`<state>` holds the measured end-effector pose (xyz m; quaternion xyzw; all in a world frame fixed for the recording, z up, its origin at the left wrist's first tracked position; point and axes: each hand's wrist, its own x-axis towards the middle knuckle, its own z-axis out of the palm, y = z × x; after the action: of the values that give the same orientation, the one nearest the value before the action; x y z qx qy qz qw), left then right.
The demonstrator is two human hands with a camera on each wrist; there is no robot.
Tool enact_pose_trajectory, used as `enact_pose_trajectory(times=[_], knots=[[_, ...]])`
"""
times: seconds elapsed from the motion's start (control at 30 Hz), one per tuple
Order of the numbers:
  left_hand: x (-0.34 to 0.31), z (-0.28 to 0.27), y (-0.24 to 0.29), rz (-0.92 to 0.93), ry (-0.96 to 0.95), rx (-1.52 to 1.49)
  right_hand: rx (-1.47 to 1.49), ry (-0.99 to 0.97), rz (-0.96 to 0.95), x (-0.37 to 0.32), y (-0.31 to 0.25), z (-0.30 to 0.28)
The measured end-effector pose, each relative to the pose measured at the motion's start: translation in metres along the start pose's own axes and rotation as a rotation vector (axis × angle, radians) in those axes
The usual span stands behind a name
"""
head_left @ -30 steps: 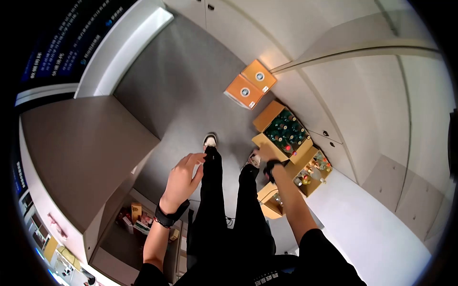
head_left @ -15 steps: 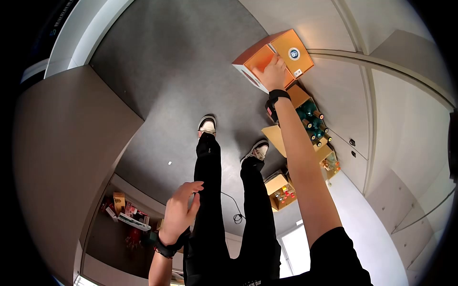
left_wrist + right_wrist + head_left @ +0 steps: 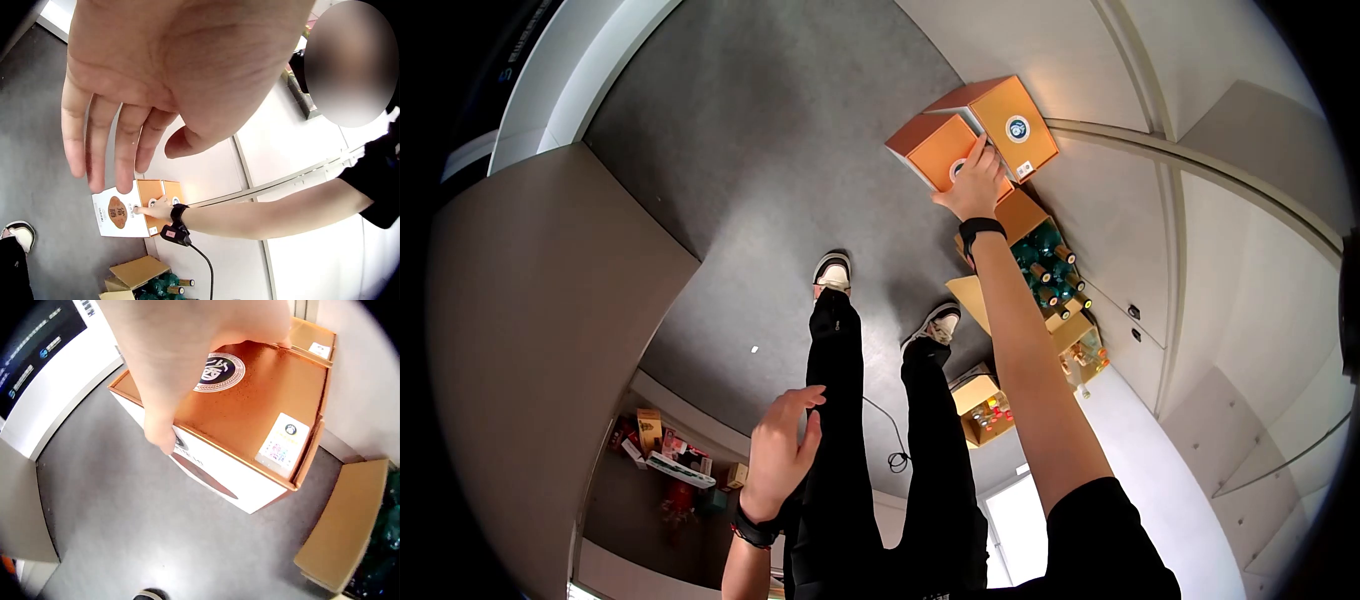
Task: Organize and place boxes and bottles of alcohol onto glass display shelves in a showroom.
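Observation:
My right hand (image 3: 973, 187) grips an orange-topped gift box (image 3: 931, 143) across its lid. In the right wrist view the thumb presses the white front of the box (image 3: 262, 394), and the fingers reach over the far edge. A second orange box (image 3: 1006, 112) stands right behind it, against the cabinet. My left hand (image 3: 780, 445) hangs beside my left thigh with nothing in it, its fingers loosely extended. The left wrist view shows that palm (image 3: 181, 62) and, beyond it, the gripped box's white side with a brown emblem (image 3: 117, 212).
Beside the boxes is an open carton of green bottles (image 3: 1045, 268), then another bottle carton (image 3: 1084, 350) and a smaller one (image 3: 986, 412) near my right leg. White cabinet doors (image 3: 1100, 220) line the right. A brown-grey cabinet (image 3: 550, 250) and a shelf with packages (image 3: 670, 445) are on the left.
My right hand went from beside the bottle cartons to the front orange box and took hold of its top. That box has shifted slightly towards my feet, apart from the rear one.

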<state>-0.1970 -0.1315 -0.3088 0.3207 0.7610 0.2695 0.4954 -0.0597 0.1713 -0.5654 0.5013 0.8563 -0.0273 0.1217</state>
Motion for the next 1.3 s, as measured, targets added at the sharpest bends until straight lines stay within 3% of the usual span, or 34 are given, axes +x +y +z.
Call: enact_pose_trajectory(times=[0.47,0.53,0.6,0.67,0.8,0.87,0.93,0.97,1.07,1.13,1.17,1.2,1.23,1.3], knots=[[-0.008,-0.007,0.005,0.023,0.001,0.105,0.139,-0.078,-0.07,-0.036,0.009,-0.029],[0.001,0.001,0.004,0.114,0.052,0.208,0.217,-0.089,-0.242,-0.06,0.022,-0.062],[0.016,0.01,0.0,0.144,-0.024,0.217,0.295,-0.053,-0.416,-0.092,0.039,-0.113],[0.034,0.019,0.017,0.292,-0.067,0.353,0.3,-0.12,-0.518,-0.129,0.052,-0.174],[0.055,0.044,0.058,0.589,-0.203,0.429,0.378,-0.254,-0.637,-0.197,0.078,-0.296],[0.048,0.053,0.085,0.728,-0.379,0.255,0.435,-0.303,-0.649,-0.223,0.092,-0.348],[0.027,0.066,0.094,0.792,-0.423,0.054,0.426,-0.284,-0.588,-0.244,0.11,-0.379],[0.015,0.066,0.111,0.835,-0.395,0.105,0.46,-0.317,-0.568,-0.254,0.119,-0.389],[-0.017,0.069,0.139,0.784,-0.442,0.205,0.488,-0.337,-0.553,-0.274,0.138,-0.42],[-0.034,0.065,0.164,0.744,-0.486,0.246,0.496,-0.468,-0.57,-0.279,0.153,-0.448],[-0.04,0.062,0.174,0.675,-0.563,0.146,0.667,-0.475,-0.56,-0.277,0.169,-0.451],[-0.045,0.06,0.182,0.599,-0.638,0.049,0.97,-0.624,-0.541,-0.271,0.209,-0.431],[-0.049,0.059,0.189,0.533,-0.673,-0.028,1.0,-0.604,-0.543,-0.281,0.21,-0.41],[-0.052,0.065,0.183,0.433,-0.702,-0.105,1.462,-0.597,-0.212,-0.317,0.207,-0.375]])
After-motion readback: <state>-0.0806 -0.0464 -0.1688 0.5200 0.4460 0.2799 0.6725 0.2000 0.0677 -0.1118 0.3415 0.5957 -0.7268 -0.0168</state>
